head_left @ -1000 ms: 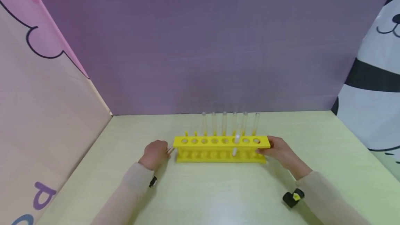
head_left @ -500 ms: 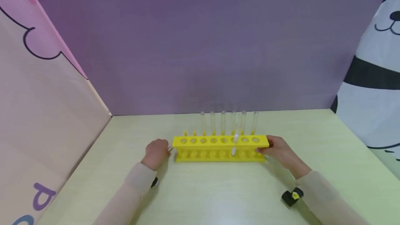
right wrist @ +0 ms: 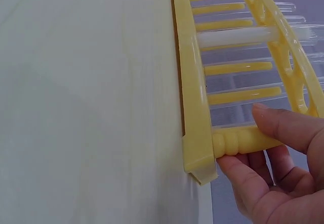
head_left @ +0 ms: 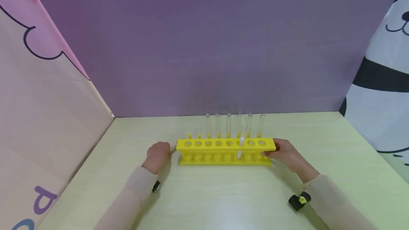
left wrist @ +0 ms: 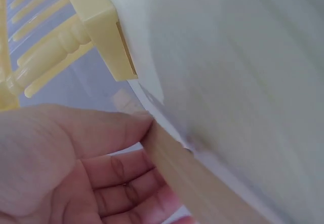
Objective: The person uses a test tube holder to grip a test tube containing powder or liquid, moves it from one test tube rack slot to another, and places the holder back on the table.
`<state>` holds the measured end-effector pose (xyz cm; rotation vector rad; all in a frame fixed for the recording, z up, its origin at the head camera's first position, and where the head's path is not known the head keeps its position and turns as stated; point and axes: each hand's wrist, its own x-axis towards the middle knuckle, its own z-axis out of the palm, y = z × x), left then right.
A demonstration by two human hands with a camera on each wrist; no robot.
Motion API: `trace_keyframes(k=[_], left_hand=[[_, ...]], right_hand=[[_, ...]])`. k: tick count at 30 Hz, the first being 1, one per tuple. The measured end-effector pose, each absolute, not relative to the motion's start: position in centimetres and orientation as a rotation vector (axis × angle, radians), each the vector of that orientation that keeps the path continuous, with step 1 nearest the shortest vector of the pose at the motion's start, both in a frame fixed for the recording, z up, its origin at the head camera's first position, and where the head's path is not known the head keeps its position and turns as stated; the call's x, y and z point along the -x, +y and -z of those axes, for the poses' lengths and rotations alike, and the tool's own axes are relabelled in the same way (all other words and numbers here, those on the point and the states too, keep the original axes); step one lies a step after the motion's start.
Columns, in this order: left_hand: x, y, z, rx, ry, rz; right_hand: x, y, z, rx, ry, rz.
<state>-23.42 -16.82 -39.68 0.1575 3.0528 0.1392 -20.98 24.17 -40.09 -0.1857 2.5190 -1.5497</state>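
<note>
A yellow test tube rack [head_left: 223, 144] stands upright on the table. Clear test tubes [head_left: 228, 125] are upside down on pegs along its back. One tube [head_left: 241, 141] with white contents sits in a front hole. My right hand [head_left: 284, 153] grips the rack's right end, thumb and fingers around the end post [right wrist: 243, 140]. By the left end, my left hand [head_left: 158, 156] pinches a thin flat tan strip [left wrist: 185, 176] between thumb and fingers. That strip points toward the rack's left end; its kind is not clear.
The pale wooden table [head_left: 204, 194] meets a purple cloth backdrop [head_left: 204, 45] at the back. Printed cloth panels [head_left: 38, 123] stand at both sides. Two pegs [head_left: 194, 136] at the rack's back left carry no tubes.
My left hand has shifted slightly, and the strip now angles up more toward the back of the rack's left end. My right hand and the rack have stayed in place.
</note>
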Motion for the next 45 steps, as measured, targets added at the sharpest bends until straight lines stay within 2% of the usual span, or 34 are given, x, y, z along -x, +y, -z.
trace_keyframes(k=[15, 25, 34, 45], left_hand=[[23.2, -18.0, 39.2, -0.364, 3.305, -0.208], [22.7, -18.3, 37.8, -0.549, 3.468, -0.499], [21.7, -17.3, 35.9, -0.721, 3.514, -0.556], [20.3, -15.2, 34.1, -0.789, 3.469, -0.519]], right_hand=[[21.1, 24.4, 40.2, 0.260, 2.491, 1.558], [21.4, 24.6, 40.0, 0.317, 2.457, 1.575], [21.3, 24.6, 39.9, 0.311, 2.451, 1.560], [21.7, 24.6, 40.0, 0.328, 2.461, 1.543]])
